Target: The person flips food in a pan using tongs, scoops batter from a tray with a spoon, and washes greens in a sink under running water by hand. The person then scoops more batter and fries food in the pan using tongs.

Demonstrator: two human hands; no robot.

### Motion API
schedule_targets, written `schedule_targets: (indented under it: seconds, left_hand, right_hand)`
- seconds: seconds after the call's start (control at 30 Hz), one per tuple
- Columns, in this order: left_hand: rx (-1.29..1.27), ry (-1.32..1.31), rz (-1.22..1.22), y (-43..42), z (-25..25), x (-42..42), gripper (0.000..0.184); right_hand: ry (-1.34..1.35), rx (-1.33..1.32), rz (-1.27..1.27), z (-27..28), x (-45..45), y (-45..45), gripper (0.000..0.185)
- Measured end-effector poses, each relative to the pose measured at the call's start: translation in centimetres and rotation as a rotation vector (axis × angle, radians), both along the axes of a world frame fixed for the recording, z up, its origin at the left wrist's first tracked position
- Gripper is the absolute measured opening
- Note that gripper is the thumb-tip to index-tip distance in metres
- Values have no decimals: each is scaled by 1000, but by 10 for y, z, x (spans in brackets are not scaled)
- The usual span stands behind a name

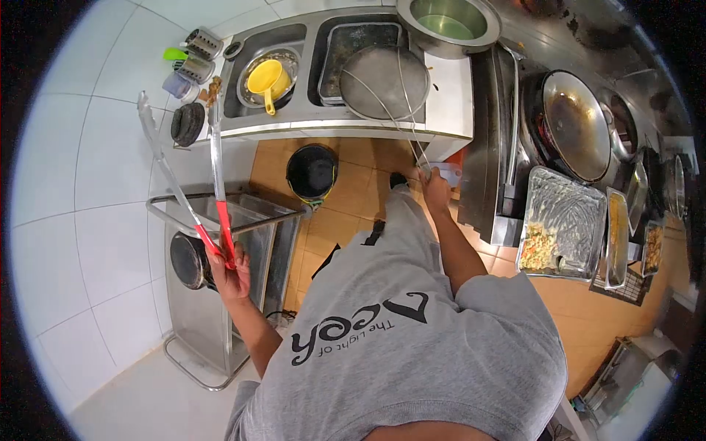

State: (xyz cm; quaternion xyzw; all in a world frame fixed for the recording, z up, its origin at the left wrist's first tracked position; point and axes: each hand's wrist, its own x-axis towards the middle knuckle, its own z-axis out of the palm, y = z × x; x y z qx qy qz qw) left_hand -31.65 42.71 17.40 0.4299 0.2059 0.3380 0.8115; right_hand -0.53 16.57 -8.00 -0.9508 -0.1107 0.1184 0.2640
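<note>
My left hand (232, 275) is closed around the red handles of long metal tongs (225, 220). The tongs' arms are spread wide and point up the wall side; brown bits cling near one tip. In my right hand (435, 189) is the wire handle of a large round mesh strainer (384, 82). Its mesh covers part of the right sink basin and of a dark rectangular tray (353, 45) there. Whether the strainer rests on the rim or hangs above it, I cannot tell.
A yellow dipper (269, 78) sits in a bowl in the left basin. A big pot (450, 26) stands beside the sink. On the floor is a black bucket (312, 173). A metal trolley (220, 316) stands left; a wok (577, 125) and food trays (570, 206) are right.
</note>
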Motion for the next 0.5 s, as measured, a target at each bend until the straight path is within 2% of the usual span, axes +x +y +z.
schedule_targets:
  seconds: [0.1,0.17,0.3,0.4,0.5]
  left_hand:
    - [20,2,-12,-4,-1,2,51]
    - [-18,29,22,-4,-4,2,42]
    - [-40,46,45,-6,-3,11,36]
    - [-37,62,33,-4,-3,16,35]
    - [-61,46,13,0,-10,20,34]
  right_hand:
    - [-6,-101,36,-29,-7,-11,50]
    - [-27,-100,14,-41,-8,-16,50]
    - [-38,-116,-10,-17,-7,-15,49]
    - [-92,-116,25,-23,-8,-16,49]
    - [17,-118,-1,-13,-5,-12,43]
